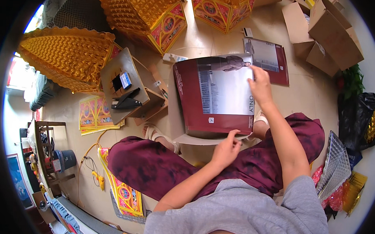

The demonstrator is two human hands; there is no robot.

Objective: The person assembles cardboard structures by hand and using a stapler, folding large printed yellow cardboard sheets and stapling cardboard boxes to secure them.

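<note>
A maroon and grey printed sheet (187,107) with a picture of a person and a city skyline lies over an open cardboard box (174,126) between my feet. My right hand (260,87) holds the sheet's right edge, thumb and forefinger spread on it. At the near right corner is my left hand (226,151), forefinger stretched out against the edge and the other fingers loosely bent. Nothing shows in its grasp. Beyond my right hand, a second sheet (285,64) with a similar print lies flat on the floor.
A small wooden stand (127,57) to the left bears a black case (129,99) and a small blue-white box (125,80). Gold roof-shaped pieces (68,57) stand behind it. A white power strip (174,58) lies beyond the box. Open cartons (332,35) fill the far right.
</note>
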